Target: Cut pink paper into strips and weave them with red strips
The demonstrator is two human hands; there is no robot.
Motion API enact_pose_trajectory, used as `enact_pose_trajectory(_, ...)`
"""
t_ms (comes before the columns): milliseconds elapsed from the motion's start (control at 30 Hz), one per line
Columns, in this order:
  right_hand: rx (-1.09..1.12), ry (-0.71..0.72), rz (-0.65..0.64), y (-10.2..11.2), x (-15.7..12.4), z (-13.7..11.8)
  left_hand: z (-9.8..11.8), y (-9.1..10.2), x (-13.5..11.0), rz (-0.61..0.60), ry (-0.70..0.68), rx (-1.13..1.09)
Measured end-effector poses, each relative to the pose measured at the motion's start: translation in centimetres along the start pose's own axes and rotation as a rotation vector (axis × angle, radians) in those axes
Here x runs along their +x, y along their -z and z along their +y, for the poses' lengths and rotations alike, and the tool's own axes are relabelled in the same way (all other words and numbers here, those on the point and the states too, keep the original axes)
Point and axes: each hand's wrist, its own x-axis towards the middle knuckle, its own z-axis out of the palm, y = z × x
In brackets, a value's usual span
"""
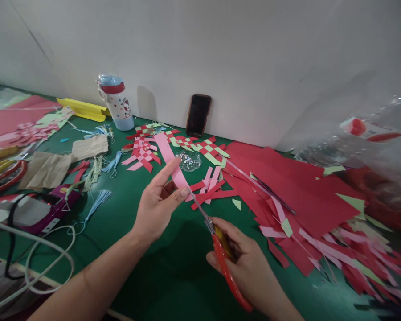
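My left hand (158,200) pinches a pink paper strip (165,149) between thumb and fingers, its far end pointing up and away. In my right hand (243,258) is a pair of scissors (223,263) with red and yellow handles. The blades point up-left and meet the strip's lower end by my left thumb; whether they are apart there I cannot make out. Beyond my hands lie woven paper fish (143,154) in pink and red, and others in red and green. A clear dish of small gems (190,161) sits just past the strip.
Red paper sheets (274,178) and a heap of cut strips (361,263) cover the right side. A phone (199,115) leans on the wall near a bottle (118,104). At left are tassels (98,200), a purple device (58,207), a white cable (65,254) and more scissors (10,176).
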Motion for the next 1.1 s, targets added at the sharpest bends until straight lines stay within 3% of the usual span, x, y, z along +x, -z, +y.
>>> enact_pose_trajectory(1100,0.043,0.040,0.024,-0.45,0.07,0.64,-0.26,0.07,-0.33,-0.067,0.035,-0.038)
